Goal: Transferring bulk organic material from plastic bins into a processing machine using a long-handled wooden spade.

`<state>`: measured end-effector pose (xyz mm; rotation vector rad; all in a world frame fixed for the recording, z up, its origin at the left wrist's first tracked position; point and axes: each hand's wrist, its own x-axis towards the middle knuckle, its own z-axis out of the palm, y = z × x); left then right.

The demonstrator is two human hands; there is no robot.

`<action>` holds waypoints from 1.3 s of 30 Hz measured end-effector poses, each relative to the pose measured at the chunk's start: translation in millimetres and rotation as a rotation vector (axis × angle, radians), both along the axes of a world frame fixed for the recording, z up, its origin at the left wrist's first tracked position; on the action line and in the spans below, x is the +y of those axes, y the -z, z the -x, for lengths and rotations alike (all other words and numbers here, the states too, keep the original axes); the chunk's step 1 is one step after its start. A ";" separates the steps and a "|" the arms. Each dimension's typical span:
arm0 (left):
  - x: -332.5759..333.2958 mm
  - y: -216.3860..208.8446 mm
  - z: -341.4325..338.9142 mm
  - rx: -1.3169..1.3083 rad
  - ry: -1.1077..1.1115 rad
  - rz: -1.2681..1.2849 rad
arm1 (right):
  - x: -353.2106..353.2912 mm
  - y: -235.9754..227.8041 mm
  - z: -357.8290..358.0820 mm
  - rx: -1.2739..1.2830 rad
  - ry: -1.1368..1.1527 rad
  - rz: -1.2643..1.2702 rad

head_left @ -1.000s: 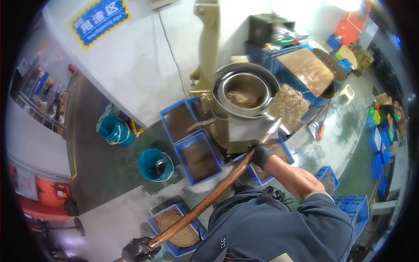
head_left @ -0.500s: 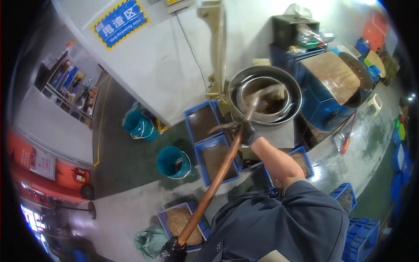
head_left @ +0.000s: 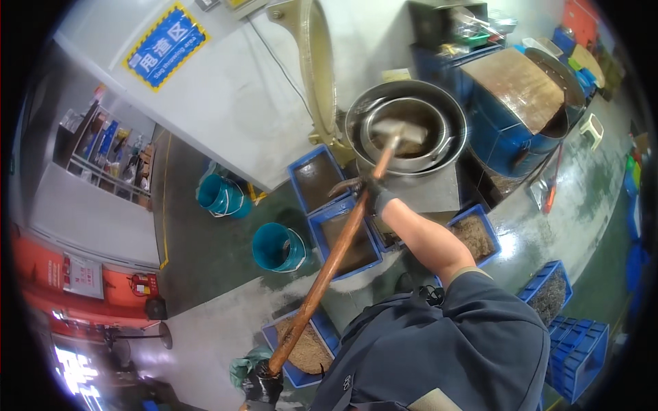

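Floor (head_left: 212, 264) in dark green and pale grey spreads below a white wall (head_left: 226, 89), and a large blue drum (head_left: 497, 137) stands under a brown board (head_left: 517, 82). The wooden-handled shovel (head_left: 325, 274) slants from lower left to upper right; a second ago its blade (head_left: 403, 130) bore a pale heap just right of the round steel basin (head_left: 442, 96), half a second ago it blurred across the basin's right side, and now it sits over the middle, slightly blurred, with the heap gone from it. A blue crate (head_left: 326, 330) of tan shavings lies partly beneath the lower handle; a teal bucket (head_left: 264, 236) stands to the left of the handle, apart from it. Smallest are the two black-gloved hands, both clamped around the shovel: the right hand (head_left: 375, 195) grips it near the blade, which lies beyond it, ahead and slightly right, while the left hand (head_left: 264, 383) wraps the lower handle, so the shaft runs up and away from it.
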<state>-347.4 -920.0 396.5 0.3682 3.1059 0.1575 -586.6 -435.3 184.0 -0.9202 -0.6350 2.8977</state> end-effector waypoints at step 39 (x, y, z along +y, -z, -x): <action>-131.2 -80.7 112.9 1.845 2.018 3.211 | -55.8 -22.7 16.8 0.038 0.197 0.082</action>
